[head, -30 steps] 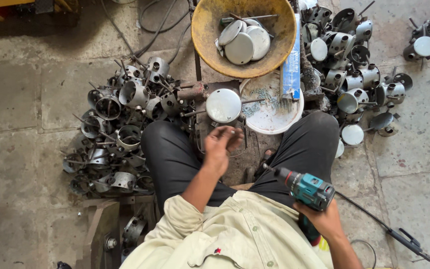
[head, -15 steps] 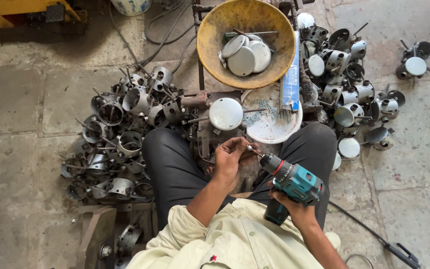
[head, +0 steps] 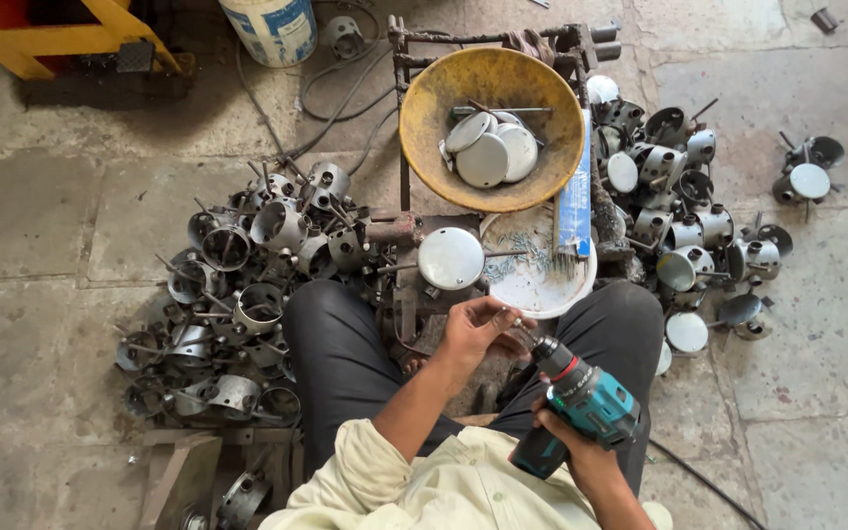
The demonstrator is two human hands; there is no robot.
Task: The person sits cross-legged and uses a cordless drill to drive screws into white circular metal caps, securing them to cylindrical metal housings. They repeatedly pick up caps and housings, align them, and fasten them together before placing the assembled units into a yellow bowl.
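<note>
My right hand [head: 566,447] grips a teal cordless drill [head: 586,397] by its handle, over my right thigh. The drill's nose points up and left toward my left hand [head: 478,329]. That hand pinches something small at the drill's tip; I cannot tell what it is. Just beyond my hands a round metal lid [head: 450,258] sits on a small stand between my knees. A white dish [head: 542,285] with small screws lies next to it on the right.
A yellow basin [head: 424,147] holding round metal lids rests on a metal frame ahead. Heaps of metal cup-shaped housings lie to the left [head: 247,285] and to the right [head: 689,196]. A white bucket [head: 272,27] stands at the top. A cable [head: 699,481] runs along the floor at right.
My right hand brought the drill up from beside my right thigh to my left hand. My left hand now pinches at the drill's tip. The view has shifted slightly.
</note>
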